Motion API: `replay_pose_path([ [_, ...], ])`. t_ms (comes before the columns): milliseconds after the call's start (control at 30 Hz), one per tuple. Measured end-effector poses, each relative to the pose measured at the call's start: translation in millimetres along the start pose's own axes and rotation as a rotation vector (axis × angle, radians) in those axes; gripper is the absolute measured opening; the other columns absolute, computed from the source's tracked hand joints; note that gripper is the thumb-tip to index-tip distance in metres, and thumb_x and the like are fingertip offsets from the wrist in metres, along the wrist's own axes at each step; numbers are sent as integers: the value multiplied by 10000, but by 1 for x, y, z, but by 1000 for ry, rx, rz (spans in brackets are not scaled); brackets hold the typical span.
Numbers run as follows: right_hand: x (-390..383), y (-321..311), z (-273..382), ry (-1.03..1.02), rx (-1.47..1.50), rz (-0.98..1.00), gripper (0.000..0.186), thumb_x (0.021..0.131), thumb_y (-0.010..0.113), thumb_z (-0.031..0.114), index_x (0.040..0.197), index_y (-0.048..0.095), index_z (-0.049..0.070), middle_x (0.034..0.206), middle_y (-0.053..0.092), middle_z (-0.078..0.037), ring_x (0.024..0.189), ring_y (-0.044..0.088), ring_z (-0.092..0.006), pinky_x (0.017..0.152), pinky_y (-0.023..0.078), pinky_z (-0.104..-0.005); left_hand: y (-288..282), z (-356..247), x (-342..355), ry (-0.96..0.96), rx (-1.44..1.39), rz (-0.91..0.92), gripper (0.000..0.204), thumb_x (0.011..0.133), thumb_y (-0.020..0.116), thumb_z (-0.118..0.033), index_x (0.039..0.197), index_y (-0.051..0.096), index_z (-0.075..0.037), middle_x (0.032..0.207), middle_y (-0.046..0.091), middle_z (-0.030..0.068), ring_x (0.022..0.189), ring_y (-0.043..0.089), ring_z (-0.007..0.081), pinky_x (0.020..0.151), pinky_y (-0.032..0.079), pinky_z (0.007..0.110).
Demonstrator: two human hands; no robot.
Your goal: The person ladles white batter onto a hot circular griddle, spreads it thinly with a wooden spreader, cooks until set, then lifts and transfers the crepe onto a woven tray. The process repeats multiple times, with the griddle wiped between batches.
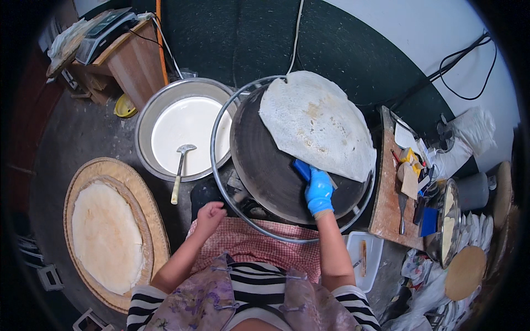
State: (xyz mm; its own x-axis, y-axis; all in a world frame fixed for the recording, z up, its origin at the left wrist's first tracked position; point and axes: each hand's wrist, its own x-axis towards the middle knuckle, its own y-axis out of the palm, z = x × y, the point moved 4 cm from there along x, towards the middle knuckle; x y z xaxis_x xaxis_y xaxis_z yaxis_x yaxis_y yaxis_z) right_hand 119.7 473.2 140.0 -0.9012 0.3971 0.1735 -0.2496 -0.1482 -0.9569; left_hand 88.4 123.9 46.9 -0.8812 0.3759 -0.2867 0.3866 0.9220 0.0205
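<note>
A dark round griddle (251,154) inside a metal ring carries a thin pale sheet of flatbread (314,118), lying off toward the back and right, its front edge lifted or resting over a tool. My right hand (319,190), in a blue glove, grips a blue scraper (301,168) at that front edge; part of its blade is hidden. My bare left hand (211,218) is curled, with nothing visible in it, just outside the ring at lower left. Left of the griddle, a steel basin (149,154) holds white batter with a ladle (179,171) in it.
At left, a round woven tray (80,237) bears pale flat sheets. A scale (102,36) sits on a wooden cabinet (132,66). At right are a cluttered board (383,215), a steel bowl (447,243), a plastic tub (359,281) and bags. Cables hang on the wall.
</note>
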Motion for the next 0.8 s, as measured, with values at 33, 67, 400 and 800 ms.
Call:
replay_pose_path([
  [33, -3, 1, 5, 5, -43, 25, 508, 660, 557, -24, 1163, 523, 37, 1050, 555, -231, 953, 534, -400, 829, 446, -437, 9, -15, 11, 34, -27, 24, 243, 807, 616, -64, 1037, 559, -10, 708, 609, 45, 600, 558, 86, 530, 443, 223],
  [67, -7, 0, 9, -1, -47, 37, 515, 658, 566, -19, 1168, 521, 38, 1056, 558, -222, 952, 539, -391, 829, 447, -433, 17, -37, 22, 179, 184, -9, 252, 791, 634, -74, 1026, 567, -11, 732, 615, 54, 621, 578, 106, 552, 461, 231],
  [400, -43, -48, 15, -134, 89, -31, 458, 707, 532, -21, 1162, 535, 42, 1053, 576, -202, 889, 570, -364, 795, 463, -427, 142, -159, 123, 1160, 1110, -150, 460, 687, 663, -127, 1123, 532, -58, 1064, 583, 149, 995, 555, 317, 865, 433, 401],
  [800, -176, -86, -73, 352, 715, -100, 381, 827, 545, 3, 1204, 495, -24, 1114, 589, -152, 1000, 578, -240, 877, 440, -334, 232, -203, 47, 811, 1145, 544, 86, 739, 510, -70, 801, 554, -29, 703, 591, 165, 715, 608, 341, 601, 477, 426],
])
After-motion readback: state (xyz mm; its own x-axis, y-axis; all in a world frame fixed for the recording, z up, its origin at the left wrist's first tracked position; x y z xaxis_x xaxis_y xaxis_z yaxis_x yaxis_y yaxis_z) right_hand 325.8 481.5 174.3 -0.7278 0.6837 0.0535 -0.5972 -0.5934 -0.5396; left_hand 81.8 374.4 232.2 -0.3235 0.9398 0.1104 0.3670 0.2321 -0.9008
